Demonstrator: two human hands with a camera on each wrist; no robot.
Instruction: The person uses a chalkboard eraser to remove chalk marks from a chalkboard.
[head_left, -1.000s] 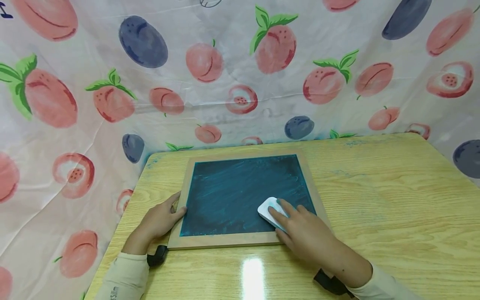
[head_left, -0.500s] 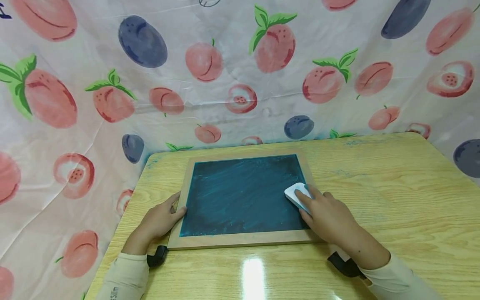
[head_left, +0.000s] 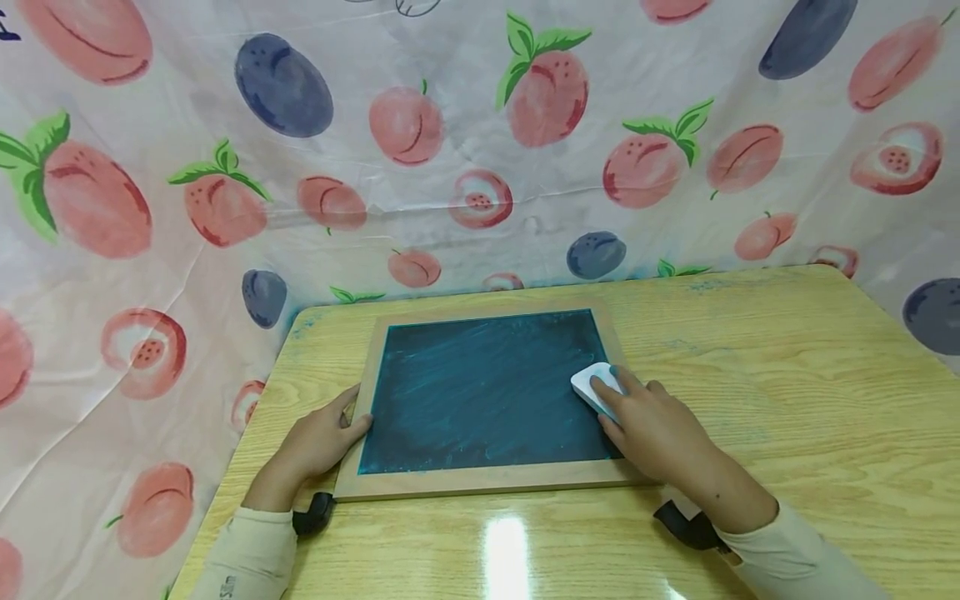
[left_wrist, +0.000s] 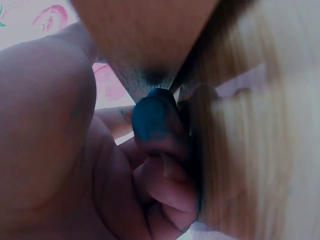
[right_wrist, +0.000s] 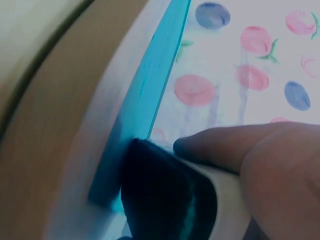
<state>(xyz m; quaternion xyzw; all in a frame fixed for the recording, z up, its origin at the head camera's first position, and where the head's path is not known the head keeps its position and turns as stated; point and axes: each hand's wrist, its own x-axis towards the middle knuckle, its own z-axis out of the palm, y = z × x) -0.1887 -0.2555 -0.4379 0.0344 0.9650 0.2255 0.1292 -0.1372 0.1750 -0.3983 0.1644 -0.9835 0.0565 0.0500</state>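
Observation:
A chalkboard (head_left: 480, 392) with a pale wooden frame lies on the table, its dark surface smeared with blue-green chalk. My left hand (head_left: 318, 442) grips the frame's left side, thumb on top. Seen from the left wrist, curled fingers (left_wrist: 155, 120) press against the frame's edge (left_wrist: 145, 35); one fingertip is stained blue. Near the board's right side, my right hand (head_left: 660, 442) holds a white eraser (head_left: 596, 385), fingers over its top and thumb at its near side. The right wrist view shows the eraser's dark felt (right_wrist: 170, 195) beside the turquoise-looking board surface (right_wrist: 145, 75).
The wood-grain table (head_left: 787, 375) extends to the right of the board, with faint blue chalk smudges. Behind and to the left hangs a white cloth (head_left: 480, 125) printed with fruit. Black wrist camera mounts (head_left: 313, 513) sit under both wrists.
My right hand has slid the eraser right and slightly away across the board, then stayed almost still over the last half second. The left hand and board have kept their places.

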